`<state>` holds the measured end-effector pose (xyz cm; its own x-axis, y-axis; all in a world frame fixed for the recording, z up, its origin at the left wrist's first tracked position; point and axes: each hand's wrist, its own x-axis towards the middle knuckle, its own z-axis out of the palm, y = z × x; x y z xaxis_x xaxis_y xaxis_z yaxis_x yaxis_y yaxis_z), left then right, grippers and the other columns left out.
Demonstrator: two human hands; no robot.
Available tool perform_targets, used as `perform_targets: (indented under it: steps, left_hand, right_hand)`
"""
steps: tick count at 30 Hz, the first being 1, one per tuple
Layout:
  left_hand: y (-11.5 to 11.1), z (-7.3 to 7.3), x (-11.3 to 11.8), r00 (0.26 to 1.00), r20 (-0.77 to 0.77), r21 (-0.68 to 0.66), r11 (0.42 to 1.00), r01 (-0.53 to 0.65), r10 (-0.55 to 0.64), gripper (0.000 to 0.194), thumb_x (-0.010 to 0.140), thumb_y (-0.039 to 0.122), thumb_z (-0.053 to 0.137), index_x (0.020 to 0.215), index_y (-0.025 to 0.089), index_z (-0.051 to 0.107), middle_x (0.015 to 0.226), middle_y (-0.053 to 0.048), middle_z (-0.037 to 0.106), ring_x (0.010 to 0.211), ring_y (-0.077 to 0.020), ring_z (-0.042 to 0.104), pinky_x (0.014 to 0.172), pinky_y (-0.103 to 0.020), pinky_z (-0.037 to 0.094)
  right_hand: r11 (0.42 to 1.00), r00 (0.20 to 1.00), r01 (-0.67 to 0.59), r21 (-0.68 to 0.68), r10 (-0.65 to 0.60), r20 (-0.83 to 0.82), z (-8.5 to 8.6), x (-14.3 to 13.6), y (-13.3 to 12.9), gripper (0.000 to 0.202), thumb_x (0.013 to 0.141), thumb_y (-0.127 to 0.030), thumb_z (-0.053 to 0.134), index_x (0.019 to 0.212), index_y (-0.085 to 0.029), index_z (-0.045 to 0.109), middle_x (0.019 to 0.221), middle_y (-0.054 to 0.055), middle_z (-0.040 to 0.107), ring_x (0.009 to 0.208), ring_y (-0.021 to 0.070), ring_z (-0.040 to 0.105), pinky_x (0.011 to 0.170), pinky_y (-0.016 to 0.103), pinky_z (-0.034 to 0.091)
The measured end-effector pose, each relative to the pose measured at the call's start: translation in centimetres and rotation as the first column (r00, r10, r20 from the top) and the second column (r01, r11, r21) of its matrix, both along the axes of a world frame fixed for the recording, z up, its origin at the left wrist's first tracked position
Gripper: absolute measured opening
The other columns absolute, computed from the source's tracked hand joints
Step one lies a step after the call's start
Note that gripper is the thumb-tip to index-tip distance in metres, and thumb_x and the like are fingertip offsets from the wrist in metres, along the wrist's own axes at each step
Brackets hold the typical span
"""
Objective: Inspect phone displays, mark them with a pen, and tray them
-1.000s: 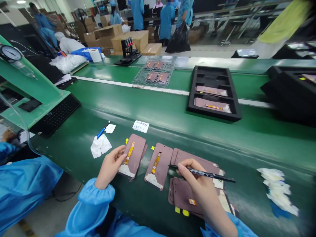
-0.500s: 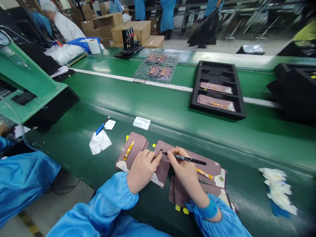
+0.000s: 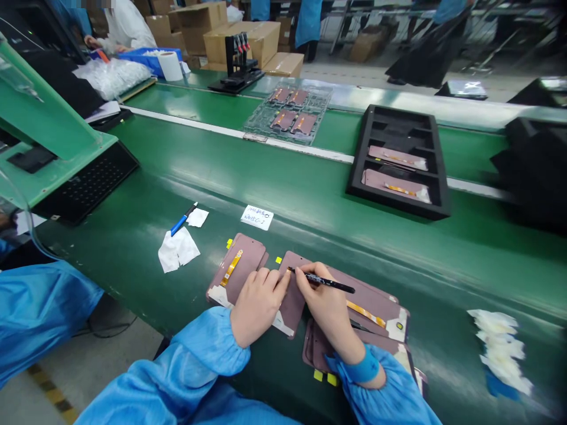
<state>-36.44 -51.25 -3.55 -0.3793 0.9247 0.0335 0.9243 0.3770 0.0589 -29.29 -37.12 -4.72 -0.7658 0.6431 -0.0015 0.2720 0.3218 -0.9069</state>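
My left hand [image 3: 258, 306] lies with bent fingers over a brownish-pink display panel [image 3: 296, 307], its index fingertip pressed near the small orange flex at the panel's upper part. In my right hand [image 3: 325, 301], held like a pen, is a slim black pen-like tool [image 3: 332, 283] with white lettering. Its tip meets the panel close to my left fingertip; the exact contact is hidden. Left of my hands is another display panel [image 3: 241, 260] with an orange flex cable [image 3: 231, 268]. More stacked panels [image 3: 376, 289] lie under and beside my right forearm.
A handwritten label [image 3: 257, 217], a blue pen [image 3: 183, 219] and white wipes [image 3: 179, 249] lie ahead. Beyond are a black tray [image 3: 401, 200] with panels and a clear tray [image 3: 261, 121]. Crumpled wipes [image 3: 500, 342] sit right, a green machine [image 3: 57, 118] left.
The right hand and the black tool have shifted slightly left, closer to the left fingertip. The left hand stays nearly in place. The view has tilted a little.
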Motion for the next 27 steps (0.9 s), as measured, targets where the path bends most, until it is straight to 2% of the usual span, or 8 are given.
perform_targets:
  steps: [7, 18, 23, 27]
  left_hand:
    - [0.0, -0.1, 0.1, 1.000, -0.020, 0.006, 1.000, -0.002, 0.002, 0.046, 0.094, 0.012, 0.042, 0.140, 0.012, 0.039, 0.102, -0.008, 0.057, 0.093, -0.0230, 0.051, 0.079, -0.037, 0.044]
    - [0.0, -0.4, 0.0, 1.000, -0.016, 0.004, 1.000, -0.004, 0.004, 0.048, 0.095, 0.012, 0.041, 0.142, 0.013, 0.036, 0.103, -0.008, 0.057, 0.094, -0.0235, 0.051, 0.080, -0.038, 0.045]
    - [-0.2, -0.1, -0.2, 0.999, 0.047, 0.069, 0.997, -0.031, 0.028, 0.042, 0.097, 0.017, 0.040, 0.139, 0.016, 0.042, 0.103, -0.009, 0.059, 0.093, -0.0237, 0.053, 0.077, -0.038, 0.048]
    - [-1.0, 0.4, 0.1, 0.981, 0.161, 0.149, 0.980, -0.132, 0.108, 0.040, 0.098, 0.020, 0.040, 0.137, 0.018, 0.043, 0.118, -0.011, 0.059, 0.101, -0.0233, 0.054, 0.081, -0.037, 0.050]
  right_hand:
    - [0.998, 0.999, -0.032, 0.050, 0.031, 0.016, -0.3, 0.1, 0.2, 0.019, 0.087, -0.037, 0.053, 0.076, -0.022, 0.056, 0.070, 0.001, 0.062, 0.066, 0.0183, 0.058, 0.063, 0.031, 0.044]
    - [0.999, 1.000, -0.031, 0.025, 0.031, 0.006, -0.3, -0.2, 0.1, 0.020, 0.087, -0.038, 0.053, 0.075, -0.022, 0.056, 0.070, 0.001, 0.060, 0.066, 0.0179, 0.057, 0.063, 0.031, 0.043]
    - [0.993, 0.999, 0.019, -0.112, -0.022, -0.026, 1.1, 0.8, 0.0, 0.025, 0.084, -0.044, 0.057, 0.074, -0.021, 0.056, 0.070, 0.001, 0.058, 0.065, 0.0180, 0.056, 0.061, 0.030, 0.043]
    - [0.935, 1.000, 0.025, -0.355, -0.025, 0.004, 3.0, 2.8, -0.4, 0.031, 0.082, -0.052, 0.060, 0.075, -0.022, 0.057, 0.065, -0.001, 0.055, 0.065, 0.0179, 0.053, 0.063, 0.030, 0.042]
